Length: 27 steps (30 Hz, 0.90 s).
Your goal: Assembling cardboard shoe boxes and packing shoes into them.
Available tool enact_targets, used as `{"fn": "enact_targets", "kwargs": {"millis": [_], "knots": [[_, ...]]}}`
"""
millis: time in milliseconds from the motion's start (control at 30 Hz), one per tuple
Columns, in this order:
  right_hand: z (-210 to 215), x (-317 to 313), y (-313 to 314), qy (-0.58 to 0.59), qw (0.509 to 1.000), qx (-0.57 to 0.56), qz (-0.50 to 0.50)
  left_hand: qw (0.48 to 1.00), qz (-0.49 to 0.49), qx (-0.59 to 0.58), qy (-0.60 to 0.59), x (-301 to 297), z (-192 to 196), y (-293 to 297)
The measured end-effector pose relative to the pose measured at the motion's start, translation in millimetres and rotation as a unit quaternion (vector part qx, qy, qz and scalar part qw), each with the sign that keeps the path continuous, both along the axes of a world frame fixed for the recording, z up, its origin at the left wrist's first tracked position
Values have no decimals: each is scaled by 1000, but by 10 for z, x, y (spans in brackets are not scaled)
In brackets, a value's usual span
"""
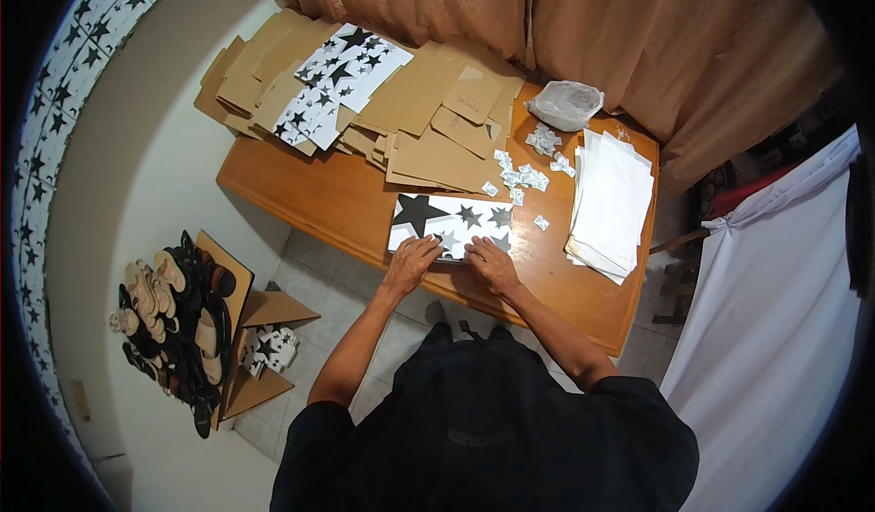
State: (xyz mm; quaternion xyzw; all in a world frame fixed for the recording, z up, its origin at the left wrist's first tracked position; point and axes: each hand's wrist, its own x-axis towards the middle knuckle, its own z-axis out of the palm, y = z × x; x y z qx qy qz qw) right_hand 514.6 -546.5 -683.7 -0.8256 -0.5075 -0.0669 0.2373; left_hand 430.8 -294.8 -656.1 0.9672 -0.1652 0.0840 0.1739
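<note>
Near the front edge of the wooden table lies a white box [468, 213] printed with black and grey stars, looking closed and lengthwise before me. My left hand [415, 261] grips its near left corner, fingers bent over the edge. At the near right part, my right hand [491, 264] holds the same edge with curled fingers. Both thumbs are partly hidden. Just beyond the box, small white packets [521, 178] lie scattered, with one packet [541, 223] apart to the right.
Flat brown cardboard pieces [415, 93] pile up at the back left, with star-printed sheets [342, 79] on top. White paper sheets [609, 198] are stacked on the right, near a clear plastic bag [566, 105]. A shoe rack [235, 330] stands on the floor at left.
</note>
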Motion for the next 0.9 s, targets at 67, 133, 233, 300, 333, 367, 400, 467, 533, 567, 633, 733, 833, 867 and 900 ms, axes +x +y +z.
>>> {"fn": "enact_targets", "kwargs": {"millis": [67, 133, 233, 300, 333, 367, 400, 467, 533, 567, 633, 733, 833, 867, 900], "knots": [[-39, -49, 37, -6, 1000, 13, -20, 999, -1, -17, -32, -10, -31, 4], [2, -105, 101, -15, 999, 29, -35, 999, -2, -21, -49, -49, -145, 26], [33, -263, 119, -35, 997, 9, -71, 998, -7, -31, -59, -66, -193, 18], [80, -313, 143, -36, 994, 21, -103, 998, -14, -40, -53, -57, -171, 48], [126, -313, 151, -37, 993, 18, -108, 997, -12, -57, -49, -38, -155, 88], [174, -295, 154, -13, 994, 18, -110, 996, -10, -75, -44, -20, -141, 116], [231, -328, 148, 13, 993, 18, -116, 996, -16, -78, -43, -32, -55, 106], [181, -363, 105, 1, 992, 24, -124, 994, -15, -93, -58, 6, 157, 90], [142, -348, 109, -14, 991, 59, -116, 994, -23, -88, -61, 3, 46, 151], [122, -326, 111, -16, 991, 58, -116, 994, -31, -81, -61, 4, -9, 174], [119, -323, 129, -24, 990, 72, -116, 994, -39, -86, -61, 11, -41, 171], [165, -344, 170, -23, 992, 63, -109, 993, -49, -85, -60, 30, -106, 167], [180, -403, 265, -29, 990, 50, -130, 993, -56, -77, -76, 47, -211, 157], [181, -390, 291, -28, 990, 50, -131, 992, -55, -73, -88, 51, -252, 152], [150, -354, 315, -48, 989, 47, -131, 991, -57, -68, -101, 70, -269, 149]]}}
